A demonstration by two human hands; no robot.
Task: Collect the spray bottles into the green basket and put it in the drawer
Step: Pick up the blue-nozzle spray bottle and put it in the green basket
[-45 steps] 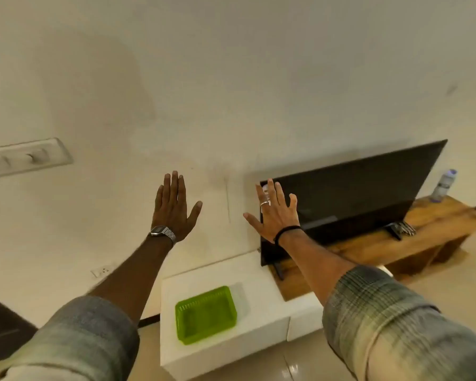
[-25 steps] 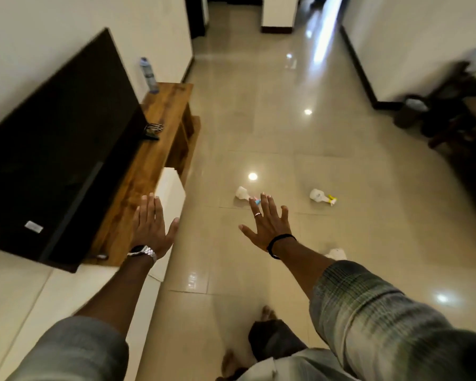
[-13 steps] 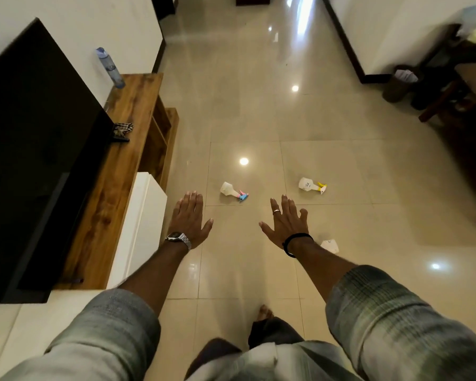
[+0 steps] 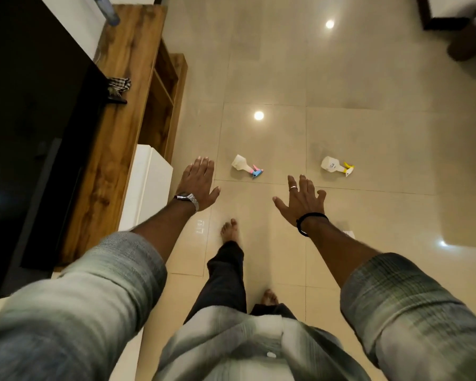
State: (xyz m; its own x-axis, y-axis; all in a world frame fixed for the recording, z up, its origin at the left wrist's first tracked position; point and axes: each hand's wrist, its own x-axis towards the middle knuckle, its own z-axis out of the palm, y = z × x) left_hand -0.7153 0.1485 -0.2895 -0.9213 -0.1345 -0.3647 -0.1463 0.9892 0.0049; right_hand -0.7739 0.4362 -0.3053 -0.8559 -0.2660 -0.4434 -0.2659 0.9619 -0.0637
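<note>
Two white spray bottles lie on their sides on the tiled floor ahead. One has a pink and blue trigger (image 4: 246,166), the other a yellow trigger (image 4: 335,165). A third white object (image 4: 348,233) peeks out behind my right forearm; what it is I cannot tell. My left hand (image 4: 199,184) is spread flat, palm down, just left of the pink-and-blue bottle. My right hand (image 4: 302,198) is spread too, below and between the two bottles. Neither hand touches anything. The green basket is out of view.
A wooden TV stand (image 4: 116,138) with a black television (image 4: 30,127) runs along the left. A white cabinet (image 4: 149,185) juts out beside my left arm. A plastic bottle (image 4: 107,11) stands at the stand's far end. Dark furniture (image 4: 467,31) sits far right.
The view swung from the wall and green basket toward the floor, then tilted down. Both bottles now lie closer to my outstretched hands, and my feet have stepped forward.
</note>
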